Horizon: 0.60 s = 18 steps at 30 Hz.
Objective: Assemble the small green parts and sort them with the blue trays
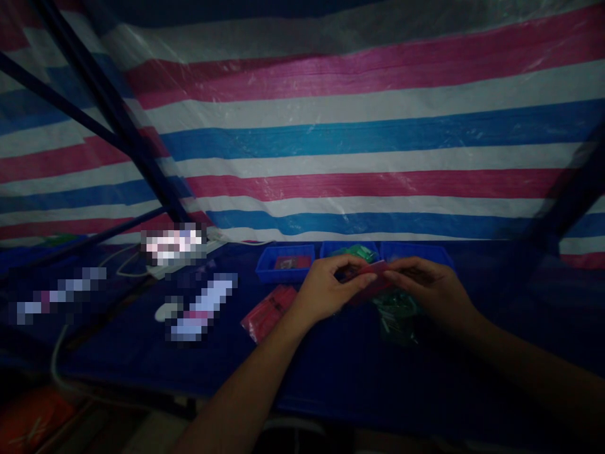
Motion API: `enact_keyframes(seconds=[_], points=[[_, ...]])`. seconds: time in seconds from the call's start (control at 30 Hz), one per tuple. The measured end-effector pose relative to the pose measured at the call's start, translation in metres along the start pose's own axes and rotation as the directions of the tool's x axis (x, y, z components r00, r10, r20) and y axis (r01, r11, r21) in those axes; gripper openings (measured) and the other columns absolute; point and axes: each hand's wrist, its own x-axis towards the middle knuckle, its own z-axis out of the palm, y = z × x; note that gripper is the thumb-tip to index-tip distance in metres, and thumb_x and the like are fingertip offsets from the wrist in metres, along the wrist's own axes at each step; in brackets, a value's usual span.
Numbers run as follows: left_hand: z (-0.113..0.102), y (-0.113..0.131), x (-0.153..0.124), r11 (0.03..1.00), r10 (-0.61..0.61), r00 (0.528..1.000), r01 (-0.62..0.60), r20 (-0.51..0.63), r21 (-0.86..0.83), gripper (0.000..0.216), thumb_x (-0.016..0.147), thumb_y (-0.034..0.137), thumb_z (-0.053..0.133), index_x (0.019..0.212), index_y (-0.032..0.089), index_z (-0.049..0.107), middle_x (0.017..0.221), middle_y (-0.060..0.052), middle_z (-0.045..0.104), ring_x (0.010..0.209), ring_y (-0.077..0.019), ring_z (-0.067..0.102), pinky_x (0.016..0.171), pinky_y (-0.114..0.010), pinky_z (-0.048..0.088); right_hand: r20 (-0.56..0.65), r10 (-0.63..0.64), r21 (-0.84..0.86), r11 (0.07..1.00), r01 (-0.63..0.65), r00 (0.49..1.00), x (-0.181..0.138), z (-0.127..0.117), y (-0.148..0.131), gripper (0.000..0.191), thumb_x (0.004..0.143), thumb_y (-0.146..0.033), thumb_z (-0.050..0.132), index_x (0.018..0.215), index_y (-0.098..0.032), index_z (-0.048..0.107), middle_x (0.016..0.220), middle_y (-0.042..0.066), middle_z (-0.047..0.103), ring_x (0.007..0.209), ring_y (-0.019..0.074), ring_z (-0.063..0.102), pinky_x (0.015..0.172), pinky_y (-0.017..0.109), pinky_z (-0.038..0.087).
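Observation:
Both my hands meet above the blue table, pinching a small pink plastic bag between them. My left hand grips its left edge between thumb and fingers. My right hand pinches the upper right edge. A clear bag with dark green contents lies just under the right hand. To the left of my left forearm rests a stack of pink plastic bags. What the pink bag in my hands contains, if anything, is too dark to make out.
Three blue bins stand along the back: the left bin holds small reddish packets, the middle bin green ones, and the right bin is partly hidden. A white round object, cables and a power strip lie left. Striped sheeting hangs behind.

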Motion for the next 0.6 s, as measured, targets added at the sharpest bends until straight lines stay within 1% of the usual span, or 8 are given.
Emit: enact_keyframes(seconds=[0.07, 0.17, 0.27, 0.33, 0.43, 0.53, 0.6], points=[[0.002, -0.001, 0.000, 1.000, -0.009, 1.000, 0.009, -0.010, -0.030, 0.028, 0.091, 0.043, 0.075, 0.104, 0.018, 0.077, 0.099, -0.007, 0.078, 0.089, -0.0199, 0.070, 0.082, -0.031, 0.053, -0.010, 0.005, 0.006, 1.000, -0.005, 1.000, -0.001, 0.001, -0.003, 0.027, 0.081, -0.042, 0.086, 0.102, -0.027, 0.079, 0.103, 0.005, 0.081, 0.093, 0.0243, 0.078, 0.089, 0.038, 0.062], [0.006, -0.005, 0.001, 0.981, -0.045, 0.999, 0.041, -0.015, -0.190, 0.030, 0.090, 0.042, 0.076, 0.105, 0.016, 0.075, 0.101, -0.008, 0.078, 0.087, -0.0190, 0.072, 0.081, -0.031, 0.055, 0.028, 0.020, 0.047, 0.999, -0.021, 0.999, -0.002, 0.002, -0.005, 0.040, 0.077, -0.038, 0.089, 0.113, -0.029, 0.075, 0.115, 0.004, 0.080, 0.103, 0.0259, 0.076, 0.096, 0.040, 0.061], [0.009, -0.009, 0.004, 0.941, -0.073, 0.997, 0.065, -0.012, -0.333, 0.032, 0.086, 0.037, 0.081, 0.109, 0.016, 0.071, 0.106, -0.010, 0.077, 0.092, -0.0190, 0.073, 0.084, -0.031, 0.056, 0.049, 0.010, 0.051, 0.999, -0.013, 0.999, -0.001, 0.003, -0.002, 0.040, 0.077, -0.038, 0.089, 0.113, -0.029, 0.074, 0.118, 0.005, 0.078, 0.111, 0.0274, 0.074, 0.103, 0.044, 0.058], [0.010, -0.012, 0.004, 0.932, -0.099, 0.995, 0.092, -0.003, -0.349, 0.033, 0.084, 0.030, 0.082, 0.111, 0.015, 0.069, 0.109, -0.011, 0.077, 0.096, -0.0197, 0.074, 0.088, -0.032, 0.057, 0.055, 0.016, 0.050, 0.999, -0.018, 0.998, 0.001, 0.002, 0.001, 0.039, 0.079, -0.039, 0.088, 0.114, -0.028, 0.073, 0.123, 0.006, 0.076, 0.115, 0.0282, 0.072, 0.107, 0.047, 0.056], [0.010, -0.016, 0.005, 0.938, -0.149, 0.989, 0.148, 0.021, -0.313, 0.029, 0.083, 0.023, 0.082, 0.108, 0.015, 0.069, 0.109, -0.012, 0.078, 0.095, -0.0205, 0.075, 0.089, -0.035, 0.058, 0.082, 0.030, 0.054, 0.998, -0.035, 0.996, 0.002, 0.001, 0.005, 0.043, 0.080, -0.040, 0.087, 0.118, -0.027, 0.071, 0.130, 0.008, 0.073, 0.119, 0.0282, 0.071, 0.110, 0.048, 0.053], [0.008, -0.017, 0.004, 0.938, -0.165, 0.986, 0.165, 0.027, -0.306, 0.029, 0.083, 0.021, 0.081, 0.108, 0.015, 0.069, 0.108, -0.011, 0.078, 0.095, -0.0207, 0.075, 0.089, -0.036, 0.058, 0.134, 0.050, 0.063, 0.996, -0.059, 0.990, 0.002, 0.003, 0.006, 0.047, 0.080, -0.040, 0.088, 0.121, -0.026, 0.070, 0.128, 0.009, 0.075, 0.118, 0.0277, 0.071, 0.109, 0.046, 0.054], [0.008, -0.016, 0.003, 0.935, -0.161, 0.986, 0.164, 0.036, -0.315, 0.032, 0.083, 0.022, 0.082, 0.111, 0.015, 0.069, 0.108, -0.011, 0.078, 0.095, -0.0207, 0.076, 0.088, -0.035, 0.058, 0.153, 0.069, 0.050, 0.996, -0.077, 0.986, 0.001, 0.004, 0.006, 0.047, 0.080, -0.042, 0.087, 0.120, -0.026, 0.070, 0.122, 0.009, 0.077, 0.114, 0.0276, 0.073, 0.106, 0.046, 0.056]])
